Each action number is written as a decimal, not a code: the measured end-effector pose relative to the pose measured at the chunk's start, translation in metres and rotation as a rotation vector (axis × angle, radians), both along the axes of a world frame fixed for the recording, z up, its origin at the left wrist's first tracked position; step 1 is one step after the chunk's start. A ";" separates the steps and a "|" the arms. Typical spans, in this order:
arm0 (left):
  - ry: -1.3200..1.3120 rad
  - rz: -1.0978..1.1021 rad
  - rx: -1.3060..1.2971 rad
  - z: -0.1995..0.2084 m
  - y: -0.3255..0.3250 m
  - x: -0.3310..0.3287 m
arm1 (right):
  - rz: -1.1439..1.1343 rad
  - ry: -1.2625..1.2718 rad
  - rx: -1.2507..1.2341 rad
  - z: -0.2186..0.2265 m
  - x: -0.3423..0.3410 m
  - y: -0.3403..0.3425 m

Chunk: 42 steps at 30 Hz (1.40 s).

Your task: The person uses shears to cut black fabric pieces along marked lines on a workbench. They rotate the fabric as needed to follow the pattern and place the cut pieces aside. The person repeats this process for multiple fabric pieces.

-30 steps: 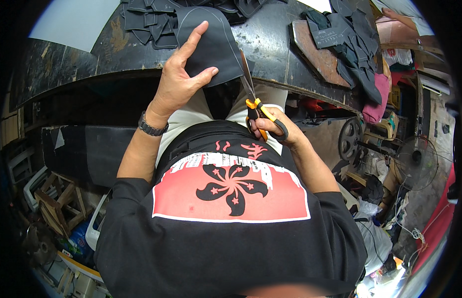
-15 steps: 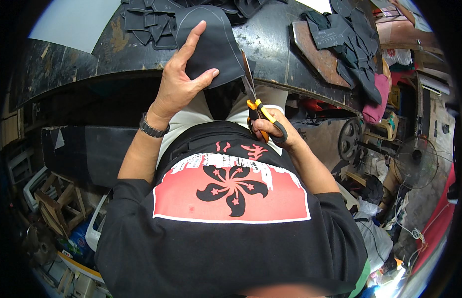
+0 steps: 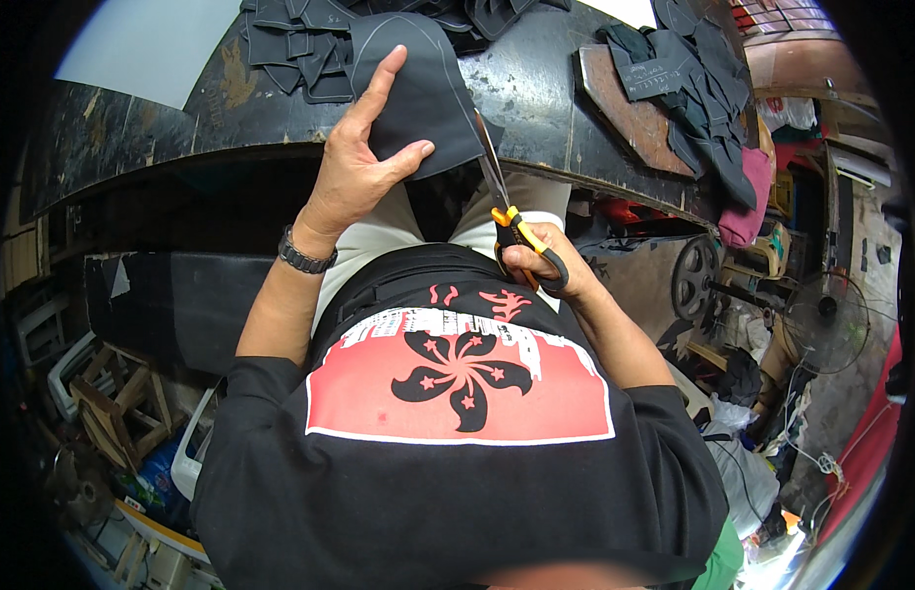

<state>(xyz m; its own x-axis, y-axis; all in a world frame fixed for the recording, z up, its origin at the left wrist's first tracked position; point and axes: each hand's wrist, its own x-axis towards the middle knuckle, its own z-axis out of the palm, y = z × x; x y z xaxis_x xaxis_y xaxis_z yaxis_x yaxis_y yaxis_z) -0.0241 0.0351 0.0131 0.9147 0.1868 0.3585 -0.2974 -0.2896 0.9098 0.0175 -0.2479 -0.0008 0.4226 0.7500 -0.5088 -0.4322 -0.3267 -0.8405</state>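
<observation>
My left hand holds a black sheet piece with a rounded far end and a pale line drawn along its edge. The thumb and index finger spread over its top face, while the other fingers are mostly hidden beneath or behind it. In my right hand are scissors with yellow and black handles. Their blades point away from me, along the right edge of the piece, near the table's front edge. Whether the blades pinch the material, I cannot tell.
Many black cut pieces are heaped on the dark worn table beyond my left hand. More black pieces lie on a brown board at the right. A pink cloth hangs by the table's corner, and a fan stands lower right.
The scissors' tips have come slightly nearer to me along the right edge of the piece. My right hand has shifted slightly; my left hand keeps its hold almost in place.
</observation>
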 end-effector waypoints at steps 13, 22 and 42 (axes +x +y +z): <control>0.023 -0.017 -0.037 -0.002 0.002 -0.001 | 0.024 -0.041 -0.150 0.008 -0.002 0.002; 0.058 -0.072 -0.138 0.001 -0.007 -0.002 | -0.009 0.063 -0.055 0.012 0.010 0.011; 0.128 0.007 -0.169 -0.007 -0.002 -0.001 | -0.019 -0.024 -0.196 0.013 0.004 0.016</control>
